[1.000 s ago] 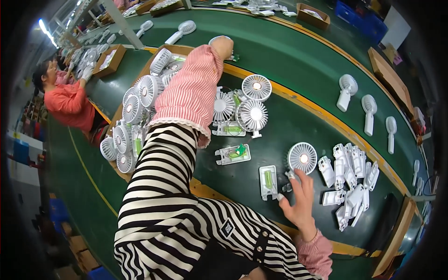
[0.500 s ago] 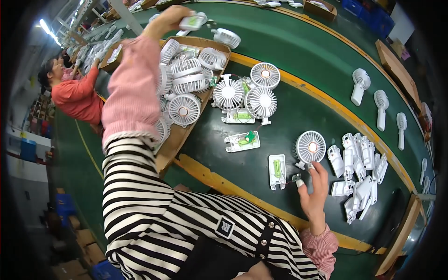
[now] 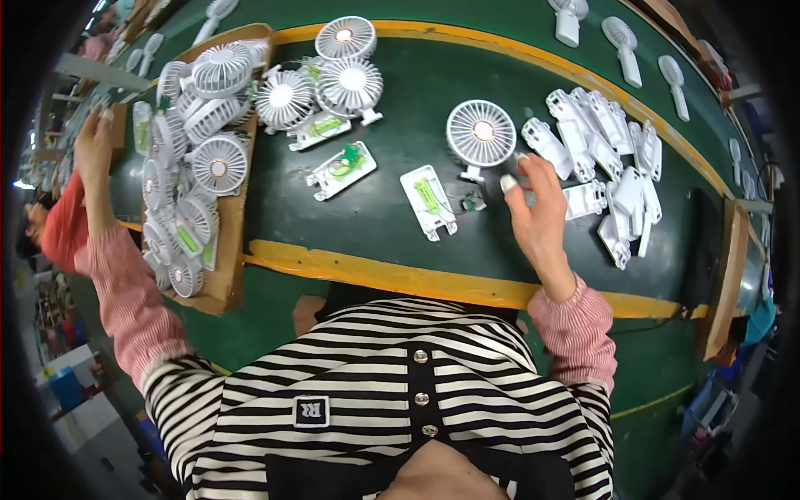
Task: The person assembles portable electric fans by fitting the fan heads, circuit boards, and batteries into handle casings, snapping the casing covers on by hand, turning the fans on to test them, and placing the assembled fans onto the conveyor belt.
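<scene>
My left hand [image 3: 93, 142] is out at the far left, beside a cardboard box of white handheld fans; its fingers point away and nothing shows in them. Closest to it in the box stands a white handle shell [image 3: 142, 129] with a green battery. My right hand [image 3: 537, 208] hovers over the bench with thumb and fingers apart, holding nothing. Just left of its fingertips lies a round white fan head [image 3: 481, 133]. An open handle shell [image 3: 429, 202] with a green battery is wired to a small circuit board [image 3: 472, 202] below that fan head.
The cardboard box [image 3: 237, 250] sits at the bench's left end. Several fan heads [image 3: 352, 79] and another opened handle shell [image 3: 343, 171] lie beside it. White handle covers [image 3: 629, 192] are piled at right. Finished fans [image 3: 622, 50] lie on the green belt beyond. A co-worker [image 3: 62, 225] is at far left.
My left hand has come back from beyond the box to its left side, and the fan part it held has left it. My right hand has drawn slightly away from the fan head. The view has turned.
</scene>
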